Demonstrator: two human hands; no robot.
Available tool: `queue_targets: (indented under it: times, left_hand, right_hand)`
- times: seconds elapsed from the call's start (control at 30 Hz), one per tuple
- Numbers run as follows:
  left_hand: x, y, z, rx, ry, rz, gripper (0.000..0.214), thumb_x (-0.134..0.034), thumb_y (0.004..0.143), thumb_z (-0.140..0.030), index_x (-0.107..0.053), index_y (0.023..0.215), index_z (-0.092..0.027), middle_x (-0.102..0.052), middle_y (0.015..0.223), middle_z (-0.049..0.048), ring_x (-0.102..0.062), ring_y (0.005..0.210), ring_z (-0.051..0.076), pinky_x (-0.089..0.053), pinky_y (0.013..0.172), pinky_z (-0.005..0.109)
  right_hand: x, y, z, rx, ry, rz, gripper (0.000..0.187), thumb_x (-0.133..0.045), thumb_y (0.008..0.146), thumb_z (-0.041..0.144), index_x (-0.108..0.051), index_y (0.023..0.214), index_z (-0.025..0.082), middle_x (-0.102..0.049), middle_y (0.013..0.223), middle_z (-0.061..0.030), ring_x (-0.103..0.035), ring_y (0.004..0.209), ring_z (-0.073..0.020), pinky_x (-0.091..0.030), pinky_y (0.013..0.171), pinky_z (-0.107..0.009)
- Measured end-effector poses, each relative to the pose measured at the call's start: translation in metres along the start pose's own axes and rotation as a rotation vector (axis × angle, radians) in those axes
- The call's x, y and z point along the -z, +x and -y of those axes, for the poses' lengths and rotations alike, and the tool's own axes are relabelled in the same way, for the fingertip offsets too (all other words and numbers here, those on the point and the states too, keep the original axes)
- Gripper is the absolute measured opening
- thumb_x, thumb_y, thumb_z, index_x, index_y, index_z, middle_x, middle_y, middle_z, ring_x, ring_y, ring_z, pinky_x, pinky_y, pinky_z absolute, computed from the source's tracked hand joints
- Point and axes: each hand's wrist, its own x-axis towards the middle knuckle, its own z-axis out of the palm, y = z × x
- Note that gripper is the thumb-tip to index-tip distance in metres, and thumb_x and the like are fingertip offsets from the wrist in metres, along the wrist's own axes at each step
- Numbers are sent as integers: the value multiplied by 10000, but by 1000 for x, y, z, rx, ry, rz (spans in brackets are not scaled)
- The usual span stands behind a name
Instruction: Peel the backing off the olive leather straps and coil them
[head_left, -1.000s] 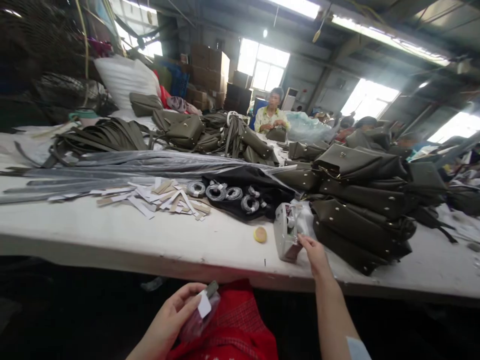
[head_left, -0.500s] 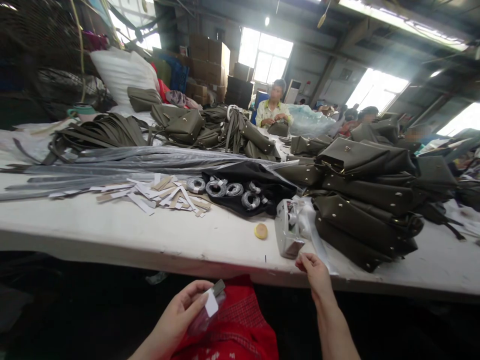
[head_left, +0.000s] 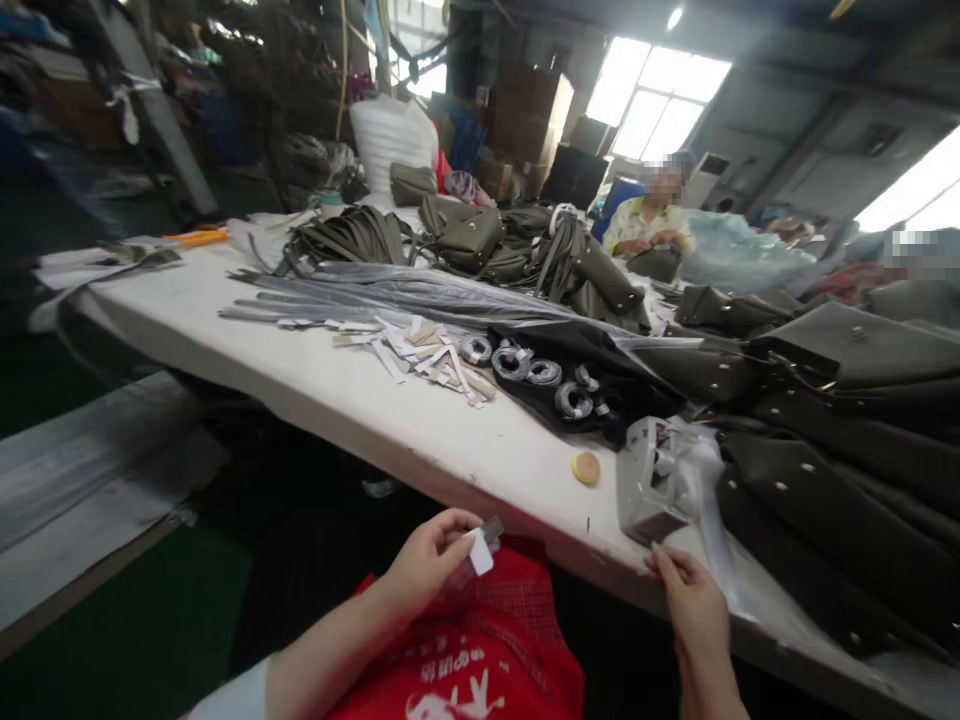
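Note:
My left hand (head_left: 426,562) is closed above my lap, pinching a white tag (head_left: 481,553) together with a dark grey-green strip end (head_left: 492,530). Clear plastic film seems to hang under the tag. At the table's front edge, my right hand (head_left: 696,598) has thumb and forefinger pressed together; anything between them is too small to make out. Its fingertips are just below the front of a grey-white tape dispenser (head_left: 637,490). Left of the dispenser lies a round yellow-edged disc (head_left: 586,469). Red cloth (head_left: 525,600) with white print covers my lap.
Dark olive bags (head_left: 847,500) are piled on the right. Plastic-wrapped coils (head_left: 574,400) rest on black material (head_left: 637,385) beside paper strips (head_left: 427,355). Long wrapped straps (head_left: 360,290) cross the white table (head_left: 315,385). A co-worker (head_left: 634,225) sits beyond.
The view has turned left, so the table and its things appear shifted right and slanted. Both hands keep their grips, the right one still close to the tape dispenser.

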Motion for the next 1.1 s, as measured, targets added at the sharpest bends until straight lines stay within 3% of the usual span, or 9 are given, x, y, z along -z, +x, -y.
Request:
queue_targets:
  times: [0.1, 0.3, 0.4, 0.47, 0.6, 0.9, 1.0, 1.1]
  left_hand:
    - [-4, -1, 0, -63, 78, -24, 420, -720, 753, -485, -625, 978, -143, -693, 825, 62, -626, 724, 164, -465, 676, 263]
    - [-5, -11, -5, -145, 252, -70, 306, -635, 839, -382, -630, 1031, -143, -678, 821, 42, -611, 715, 147, -466, 677, 249]
    - [0, -17, -8, -159, 284, -102, 287, -623, 849, -370, -630, 1022, -140, -662, 788, 31, -599, 694, 139, -462, 654, 238]
    - [3, -19, -10, -165, 267, -120, 283, -620, 850, -360, -623, 1023, -137, -659, 786, 32, -596, 688, 136, -460, 640, 232]
    - [8, -19, -11, -184, 215, -176, 281, -621, 844, -353, -618, 1024, -137, -644, 777, 30, -565, 652, 122, -440, 593, 218]
    - [12, -12, -8, -218, 19, -208, 334, -626, 839, -402, -582, 1049, -146, -568, 663, -20, -471, 515, 79, -379, 503, 193]
    - [15, -14, -9, -243, 87, -216, 243, -563, 872, -335, -606, 1030, -156, -589, 693, -4, -504, 549, 95, -403, 530, 206]
    - [18, -16, -12, -321, 315, -189, 172, -488, 866, -193, -656, 880, -161, -638, 771, 29, -572, 668, 126, -458, 653, 244]
  right_hand:
    - [-36, -29, 27, 68, 117, 202, 417, -785, 620, 541, -665, 765, 169, -686, 645, -29, -616, 599, -176, -498, 610, -285]
    - [-120, -93, 87, 92, 241, 790, 314, -745, 744, 471, -634, 734, 178, -650, 636, -13, -561, 603, -140, -448, 613, -260]
    - [-141, -113, 103, 98, 318, 1026, 290, -722, 784, 435, -610, 709, 179, -637, 638, -6, -542, 603, -128, -426, 608, -250]
    - [-148, -119, 105, 55, 348, 1115, 286, -726, 785, 422, -602, 706, 176, -634, 636, -4, -522, 583, -118, -404, 583, -240]
    - [-149, -120, 98, -72, 343, 1175, 287, -736, 783, 407, -596, 709, 167, -631, 613, -2, -486, 554, -97, -358, 553, -218]
    - [-150, -116, 80, -298, 454, 1156, 265, -754, 754, 365, -588, 696, 166, -592, 564, 21, -304, 388, -35, -151, 382, -184]
    - [-149, -112, 77, -347, 527, 1149, 238, -746, 755, 333, -595, 695, 159, -586, 589, 18, -293, 385, -25, -136, 376, -180]
    - [-147, -111, 79, -446, 644, 1153, 184, -726, 765, 296, -608, 727, 160, -556, 612, 30, -264, 398, -22, -191, 392, -182]
